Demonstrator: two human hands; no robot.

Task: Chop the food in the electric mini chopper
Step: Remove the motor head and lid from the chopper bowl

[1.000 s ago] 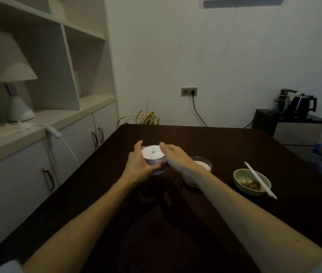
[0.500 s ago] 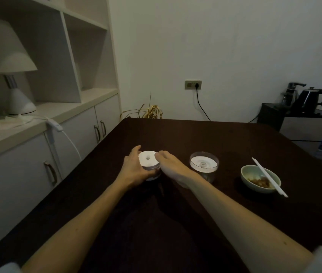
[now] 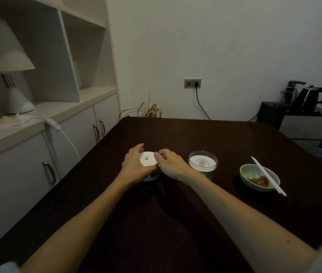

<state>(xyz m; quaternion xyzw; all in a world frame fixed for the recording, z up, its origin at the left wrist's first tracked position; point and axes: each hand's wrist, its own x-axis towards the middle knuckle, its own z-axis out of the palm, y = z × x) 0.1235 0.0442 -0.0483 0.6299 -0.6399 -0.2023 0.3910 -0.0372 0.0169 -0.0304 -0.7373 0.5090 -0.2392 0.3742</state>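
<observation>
Both hands, left hand (image 3: 134,166) and right hand (image 3: 171,164), wrap their fingers around the white chopper top (image 3: 148,161) just left of the clear cup (image 3: 203,164); hold it flat and steady, I think.

Both bare forearms reach forward, converging toward the middle. The left hand (image 3: 134,167) is cupped, its fingers (image 3: 138,147) curled round the far side of what it grips, thumb low at the near side. The right hand (image 3: 171,164) lies palm down, its fingers (image 3: 161,153) bent, tips pressing inward toward the left hand.

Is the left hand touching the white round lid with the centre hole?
Touching. The head view shows the left hand wrapped against the white round lid, no gap visible.
</observation>
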